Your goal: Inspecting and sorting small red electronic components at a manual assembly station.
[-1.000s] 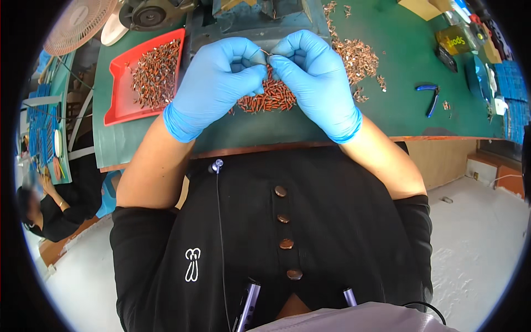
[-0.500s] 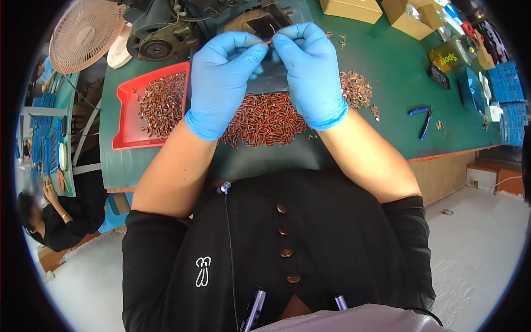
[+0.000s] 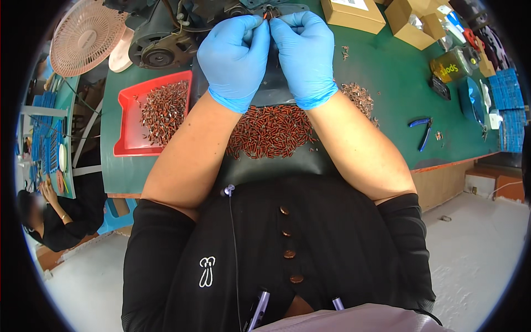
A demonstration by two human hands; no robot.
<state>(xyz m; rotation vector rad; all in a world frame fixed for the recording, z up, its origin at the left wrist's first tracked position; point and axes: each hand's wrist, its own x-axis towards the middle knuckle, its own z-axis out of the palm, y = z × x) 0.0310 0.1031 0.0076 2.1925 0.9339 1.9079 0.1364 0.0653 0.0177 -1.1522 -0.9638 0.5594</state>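
Both my hands wear blue gloves and reach up to the machine head (image 3: pixel 276 9) at the far edge of the table. My left hand (image 3: pixel 235 61) pinches a small orange-red part (image 3: pixel 265 16) between thumb and forefinger. Beside it, my right hand (image 3: pixel 305 58) has thumb and fingertips pressed together at the same spot; whatever lies between them is too small to make out. Nearer to me, below my wrists, lies a pile of small red-brown parts with metal ends (image 3: pixel 271 133).
A red tray (image 3: pixel 126 130) at the left holds more small parts. A copper-coloured heap (image 3: pixel 358 97) lies right of my right wrist. Blue-handled pliers (image 3: pixel 425 133), cardboard boxes (image 3: pixel 354 15) and a motor (image 3: pixel 157 47) stand around. A fan (image 3: pixel 88 36) and another person (image 3: pixel 58 221) are at left.
Both hands have moved farther away from me, up to the machine head, carrying the small part there. The fingertips have come closer together. The forearms now stretch out farther over the pile.
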